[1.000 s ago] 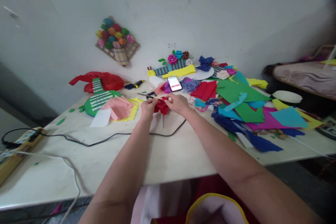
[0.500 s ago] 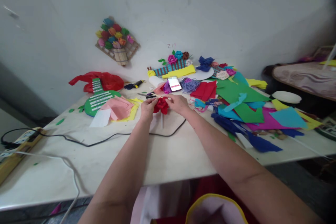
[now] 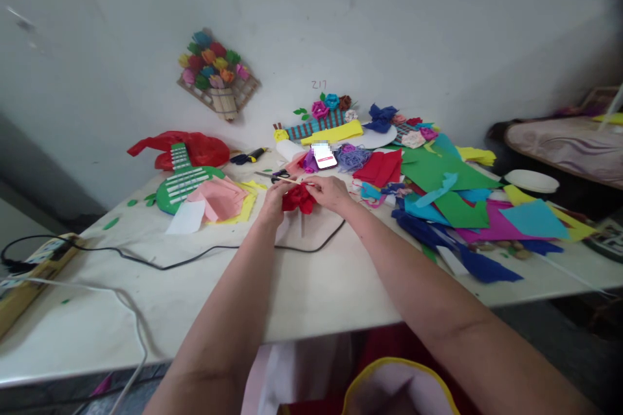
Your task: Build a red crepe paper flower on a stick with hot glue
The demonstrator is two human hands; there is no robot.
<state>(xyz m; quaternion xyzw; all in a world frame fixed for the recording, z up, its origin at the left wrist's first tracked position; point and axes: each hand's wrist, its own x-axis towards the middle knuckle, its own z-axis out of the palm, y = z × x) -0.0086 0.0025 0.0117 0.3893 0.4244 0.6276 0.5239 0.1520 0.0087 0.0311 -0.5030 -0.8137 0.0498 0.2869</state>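
A red paper flower [image 3: 299, 200] is held between my two hands above the middle of the table. My left hand [image 3: 275, 200] pinches its left side, and my right hand [image 3: 329, 192] is closed on its right side. A thin pale stick [image 3: 288, 181] lies across the top of the flower, near the fingertips of both hands; which fingers grip it I cannot tell. Just behind the hands lie scissors [image 3: 279, 175] with dark handles. A phone [image 3: 324, 156] with a lit screen rests beyond the flower.
Coloured paper sheets [image 3: 450, 172] cover the table's right side. On the left are a green guitar-shaped piece [image 3: 192, 185], pink paper [image 3: 219, 199], a red plastic bag [image 3: 195, 150] and pliers [image 3: 249, 156]. A black cable [image 3: 195, 258] runs across the table from a power strip [image 3: 41, 279].
My left hand has shifted slightly, with its fingers further under the pale stick. The red flower has turned a little and spread towards the left. My right hand stays nearly in place.
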